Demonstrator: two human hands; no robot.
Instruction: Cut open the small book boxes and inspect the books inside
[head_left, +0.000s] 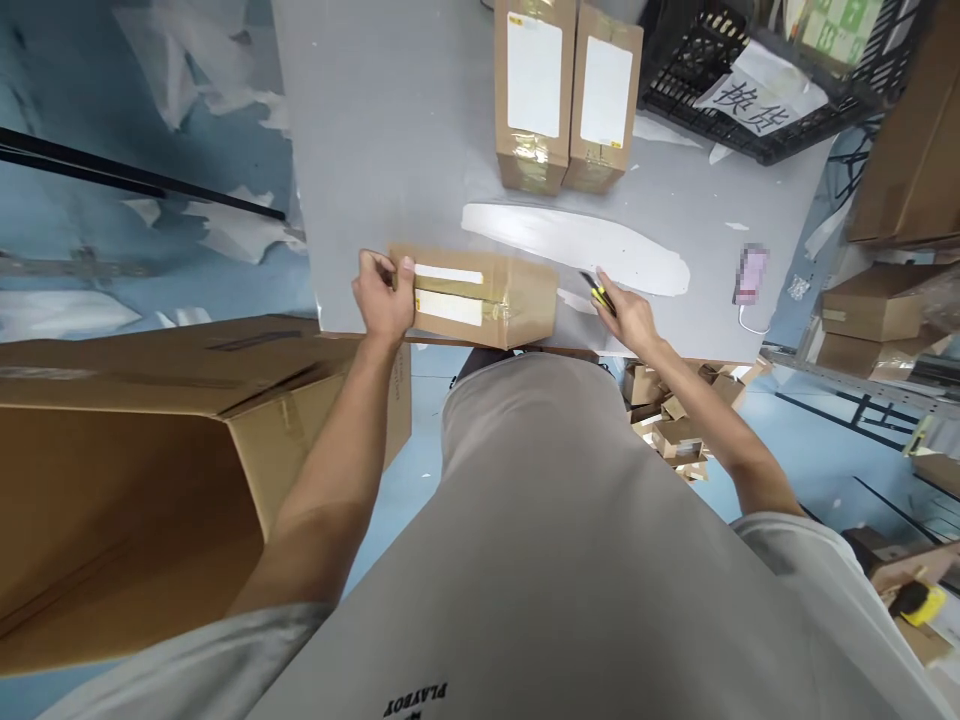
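Observation:
A taped cardboard box (529, 300) lies at the near edge of the grey table, with a white label cut or parted into two strips on its top. At the box's left end, my left hand (385, 295) grips the edge, its fingers bent over the cardboard. My right hand (626, 318) is closed around a yellow and black utility knife (602, 296), whose tip points toward the box's right end without touching it. Just beyond the box is a long white sheet (577, 245) with rounded ends, lying flat.
Two taped, labelled boxes (531, 80) stand side by side at the back. A black plastic crate (705, 75) with a handwritten sign occupies the far right. A pink, blurred item (751, 272) lies at right. A large open carton (240, 385) stands left, and cardboard boxes (675, 440) lie below the table.

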